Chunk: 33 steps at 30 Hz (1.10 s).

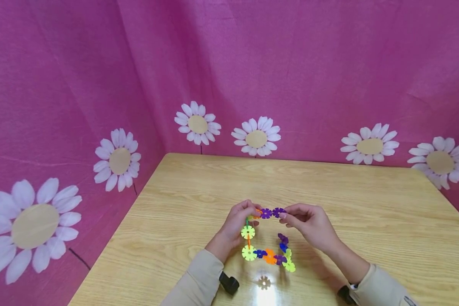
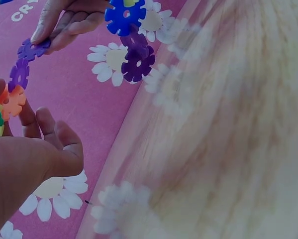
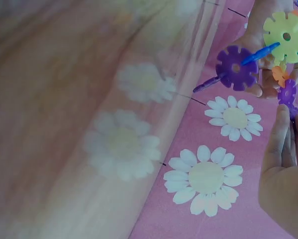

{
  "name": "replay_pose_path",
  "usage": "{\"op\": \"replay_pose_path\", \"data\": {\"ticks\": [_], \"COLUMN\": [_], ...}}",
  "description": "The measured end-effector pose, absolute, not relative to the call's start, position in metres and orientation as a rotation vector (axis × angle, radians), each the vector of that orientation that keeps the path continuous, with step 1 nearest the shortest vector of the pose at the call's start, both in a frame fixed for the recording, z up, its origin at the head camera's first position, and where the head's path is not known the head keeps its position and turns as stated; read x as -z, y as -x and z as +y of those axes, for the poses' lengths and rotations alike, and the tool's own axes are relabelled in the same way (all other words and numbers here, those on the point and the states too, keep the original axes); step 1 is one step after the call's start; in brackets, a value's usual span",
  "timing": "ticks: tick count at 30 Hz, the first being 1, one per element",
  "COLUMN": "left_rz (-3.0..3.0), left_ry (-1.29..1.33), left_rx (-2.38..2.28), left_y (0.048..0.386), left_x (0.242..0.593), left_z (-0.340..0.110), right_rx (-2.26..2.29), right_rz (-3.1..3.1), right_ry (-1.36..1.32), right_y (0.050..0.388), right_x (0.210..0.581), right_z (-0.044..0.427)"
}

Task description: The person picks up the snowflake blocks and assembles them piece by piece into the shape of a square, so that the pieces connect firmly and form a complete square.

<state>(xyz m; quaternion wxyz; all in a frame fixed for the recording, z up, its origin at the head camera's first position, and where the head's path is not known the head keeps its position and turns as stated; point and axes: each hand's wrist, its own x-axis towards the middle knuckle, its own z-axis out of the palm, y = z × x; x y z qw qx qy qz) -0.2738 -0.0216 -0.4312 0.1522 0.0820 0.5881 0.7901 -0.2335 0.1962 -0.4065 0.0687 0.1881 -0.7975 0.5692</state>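
A chain of notched, flower-shaped plastic discs hangs between both hands above the table, bent into a partly open loop. My left hand (image 1: 232, 224) grips its upper left part by an orange disc (image 2: 12, 102). With thumb and fingers, my right hand (image 1: 315, 224) pinches a purple disc (image 1: 279, 212) at the upper end; another purple disc (image 1: 266, 213) joins it to the orange one. Yellow discs (image 1: 248, 253) run down the left side. Along the bottom are blue, orange (image 1: 270, 256) and purple pieces. The chain's other end, a purple disc (image 2: 138, 64), dangles free below the right hand.
The wooden table (image 1: 199, 182) reaches back to a pink cloth (image 1: 290, 63) printed with white daisies, which also covers the left side. A small brownish flower shape (image 1: 264, 282) shows by a bright glare; disc or reflection, I cannot tell. Black straps sit at both wrists.
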Motion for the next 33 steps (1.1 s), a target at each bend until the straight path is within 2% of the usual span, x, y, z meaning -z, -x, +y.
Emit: {"op": "replay_pose_path", "data": {"ticks": [24, 33], "left_rz": [1.570, 1.504], "left_ry": [-0.368, -0.356], "left_rx": [-2.247, -2.284], "left_y": [0.270, 0.270], "left_x": [0.428, 0.429], "left_z": [-0.018, -0.018], "right_rx": [-1.713, -1.691], "right_rz": [-2.389, -2.546], "right_ry": [-0.680, -0.526], "right_y": [0.229, 0.227], "right_x": [0.408, 0.396], "right_z": [0.191, 0.199]}}
